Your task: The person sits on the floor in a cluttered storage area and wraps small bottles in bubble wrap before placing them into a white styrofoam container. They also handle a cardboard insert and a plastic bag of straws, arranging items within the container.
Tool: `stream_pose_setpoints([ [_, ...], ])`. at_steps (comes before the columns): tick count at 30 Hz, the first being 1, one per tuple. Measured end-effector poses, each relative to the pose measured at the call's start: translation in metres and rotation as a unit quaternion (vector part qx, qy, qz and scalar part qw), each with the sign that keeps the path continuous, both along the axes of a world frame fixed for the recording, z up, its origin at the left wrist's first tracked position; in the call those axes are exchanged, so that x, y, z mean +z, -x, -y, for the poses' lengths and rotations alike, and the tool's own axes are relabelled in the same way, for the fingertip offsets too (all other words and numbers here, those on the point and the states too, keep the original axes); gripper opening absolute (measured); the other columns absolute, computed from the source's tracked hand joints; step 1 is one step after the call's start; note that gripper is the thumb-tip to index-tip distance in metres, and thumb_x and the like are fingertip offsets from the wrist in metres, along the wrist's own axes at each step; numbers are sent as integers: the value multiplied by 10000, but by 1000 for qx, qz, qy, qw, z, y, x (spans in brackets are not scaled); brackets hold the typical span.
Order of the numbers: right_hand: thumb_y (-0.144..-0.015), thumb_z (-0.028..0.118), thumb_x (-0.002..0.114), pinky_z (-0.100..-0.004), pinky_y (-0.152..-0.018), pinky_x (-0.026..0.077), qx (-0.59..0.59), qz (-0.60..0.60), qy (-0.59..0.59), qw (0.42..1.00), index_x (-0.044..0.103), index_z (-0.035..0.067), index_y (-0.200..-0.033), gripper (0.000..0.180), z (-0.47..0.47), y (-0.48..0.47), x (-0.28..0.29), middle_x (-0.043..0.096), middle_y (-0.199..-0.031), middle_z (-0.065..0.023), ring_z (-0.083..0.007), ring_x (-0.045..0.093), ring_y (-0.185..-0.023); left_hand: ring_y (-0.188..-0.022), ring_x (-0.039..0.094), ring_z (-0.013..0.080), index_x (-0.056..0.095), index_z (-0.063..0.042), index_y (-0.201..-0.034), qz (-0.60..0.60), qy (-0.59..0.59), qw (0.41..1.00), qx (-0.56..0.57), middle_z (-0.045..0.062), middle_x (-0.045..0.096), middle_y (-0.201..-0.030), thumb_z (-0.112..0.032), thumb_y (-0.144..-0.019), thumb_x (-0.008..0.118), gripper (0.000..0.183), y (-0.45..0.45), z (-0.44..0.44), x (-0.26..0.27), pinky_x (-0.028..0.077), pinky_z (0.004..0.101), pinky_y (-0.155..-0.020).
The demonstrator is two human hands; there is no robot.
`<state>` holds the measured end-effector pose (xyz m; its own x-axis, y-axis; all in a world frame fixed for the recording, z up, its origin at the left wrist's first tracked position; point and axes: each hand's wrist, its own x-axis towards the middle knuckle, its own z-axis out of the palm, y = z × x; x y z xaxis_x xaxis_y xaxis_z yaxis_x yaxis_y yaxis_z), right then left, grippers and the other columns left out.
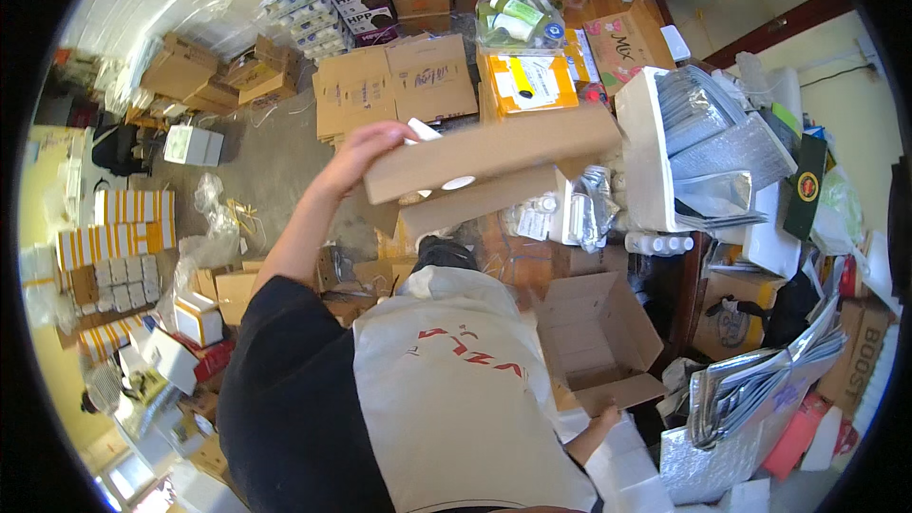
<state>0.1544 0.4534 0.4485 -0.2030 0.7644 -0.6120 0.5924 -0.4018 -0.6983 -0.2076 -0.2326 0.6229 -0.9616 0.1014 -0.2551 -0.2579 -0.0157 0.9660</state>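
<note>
My left hand point(370, 146) is raised ahead of me, gripping the left end of a brown cardboard piece point(491, 149), perhaps a box with flaps. A second flap point(484, 203) hangs below its long front panel, and a white piece point(425, 130) shows by my fingers. Down at my right side, my right hand point(602, 429) holds the lower flap of an open cardboard box point(588, 335). That box tilts so that its bare inside faces up, and part of my right forearm is hidden by my apron point(456, 385).
Flattened cartons point(392, 82) lie ahead on the floor. To the right, a white foam box point(641, 149) holds silver insulated bags point(712, 128). White bottles point(659, 244) stand below it. More silver bags point(748, 392) are bundled near my right side. Striped boxes point(121, 235) are stacked left.
</note>
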Motion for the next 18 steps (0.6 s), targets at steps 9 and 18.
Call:
stream_pose_setpoints([
  [9, -947, 249, 467, -496, -849, 547, -38, -70, 29, 996, 516, -12, -1303, 444, 46, 29, 31, 589, -1236, -172, -332, 607, -1074, -429, 353, 64, 681, -2, -1067, 203, -246, 940, 124, 53, 692, -861, -477, -981, 484, 522, 76, 273, -64, 236, 204, -347],
  [18, -949, 289, 530, -467, -807, 579, -194, -103, 11, 976, 501, 37, -1298, 432, 70, 13, 72, 554, -1291, -146, -323, 596, -1101, -938, 632, 258, 651, -61, -1135, 198, 391, 819, 371, 80, 661, -1046, -498, -935, 539, 493, 196, 391, -184, 510, 414, -802],
])
